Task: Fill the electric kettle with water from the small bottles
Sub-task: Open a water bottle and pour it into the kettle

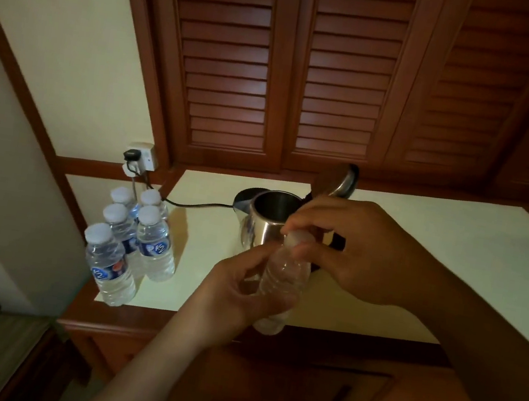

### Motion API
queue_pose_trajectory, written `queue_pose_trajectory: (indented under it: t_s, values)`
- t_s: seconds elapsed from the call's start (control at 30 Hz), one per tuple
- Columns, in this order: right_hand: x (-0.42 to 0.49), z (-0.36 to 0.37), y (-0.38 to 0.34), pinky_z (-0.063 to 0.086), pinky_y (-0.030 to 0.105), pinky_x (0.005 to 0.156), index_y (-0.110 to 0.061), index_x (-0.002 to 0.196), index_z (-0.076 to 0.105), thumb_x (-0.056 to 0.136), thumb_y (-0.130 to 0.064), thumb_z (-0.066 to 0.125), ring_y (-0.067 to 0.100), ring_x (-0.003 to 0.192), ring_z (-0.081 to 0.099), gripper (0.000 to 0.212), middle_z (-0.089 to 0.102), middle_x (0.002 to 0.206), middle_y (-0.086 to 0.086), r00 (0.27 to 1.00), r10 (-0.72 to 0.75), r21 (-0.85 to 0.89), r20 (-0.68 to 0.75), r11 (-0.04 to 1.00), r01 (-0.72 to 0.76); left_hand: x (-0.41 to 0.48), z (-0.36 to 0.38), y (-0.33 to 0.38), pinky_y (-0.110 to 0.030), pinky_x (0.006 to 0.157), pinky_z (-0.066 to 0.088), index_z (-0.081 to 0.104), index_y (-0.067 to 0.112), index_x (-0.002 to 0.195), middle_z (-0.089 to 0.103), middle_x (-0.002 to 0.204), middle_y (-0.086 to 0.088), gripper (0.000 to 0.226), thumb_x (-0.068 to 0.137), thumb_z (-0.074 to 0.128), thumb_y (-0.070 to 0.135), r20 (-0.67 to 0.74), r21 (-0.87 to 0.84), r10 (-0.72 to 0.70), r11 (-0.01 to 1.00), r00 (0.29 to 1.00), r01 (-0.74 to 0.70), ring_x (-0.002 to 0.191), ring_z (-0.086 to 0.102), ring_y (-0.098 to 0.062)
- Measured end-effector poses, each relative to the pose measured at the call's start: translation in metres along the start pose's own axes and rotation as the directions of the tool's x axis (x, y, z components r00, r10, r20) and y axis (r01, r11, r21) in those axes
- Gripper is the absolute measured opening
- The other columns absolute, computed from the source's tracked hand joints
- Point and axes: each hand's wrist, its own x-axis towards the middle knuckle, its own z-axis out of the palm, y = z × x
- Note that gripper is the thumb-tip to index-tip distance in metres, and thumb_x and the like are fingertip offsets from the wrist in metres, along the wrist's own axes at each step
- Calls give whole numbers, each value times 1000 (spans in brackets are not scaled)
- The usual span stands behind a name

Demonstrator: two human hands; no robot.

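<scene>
fingers (293,228) pinch upright bottle's (282,281) cap, pointing up.

We see a pale surface (434,265) edged in dark wood. At its left, five small capped bottles (152,242) stand clustered. Near the middle stands the steel kettle (263,225), lid (337,180) raised, its black cord (194,204) trailing left.
</scene>
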Motion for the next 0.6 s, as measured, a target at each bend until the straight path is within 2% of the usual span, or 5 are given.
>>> queue_pose_trajectory:
  t_s: [0.1,0.2,0.4,0.5,0.6]
  values:
    - [-3,-10,3,45,17,96,-30,117,71,96,-20,65,3,111,59,25,68,118,-16,997,-30,5,69,1000,30,11,-2,0,-47,104,56,68,42,131,76,125,7,54,81,85,30,93,-22,21,1000,995,-19,120,71,-17]
    - [-6,-13,9,35,4,101,-30,125,68,96,-6,64,-4,120,51,38,65,127,-17,993,-67,-28,97,997,70,18,-1,2,-37,97,55,70,53,119,77,120,11,53,86,83,13,136,-16,40,999,990,-38,115,73,-14]
    - [-14,-5,19,51,32,99,-18,125,69,89,14,56,12,121,58,50,64,127,-6,979,-195,-20,59,980,197,21,1,-7,-52,107,54,67,46,129,76,125,6,53,80,82,35,148,-40,8,999,989,-3,121,71,-21]
    - [-18,1,27,50,29,99,-16,121,72,92,10,56,11,122,58,42,63,127,-6,977,-204,6,-66,979,205,18,2,-15,-46,105,55,68,38,130,76,123,5,51,84,83,21,148,-42,-6,999,989,12,119,71,-20]
    - [-25,13,39,49,23,99,-20,118,72,96,-3,62,10,119,60,30,63,125,-8,971,-68,77,-230,993,88,15,2,-19,-42,102,55,67,28,130,77,119,3,46,88,79,11,97,-61,-27,998,995,33,118,72,-19]
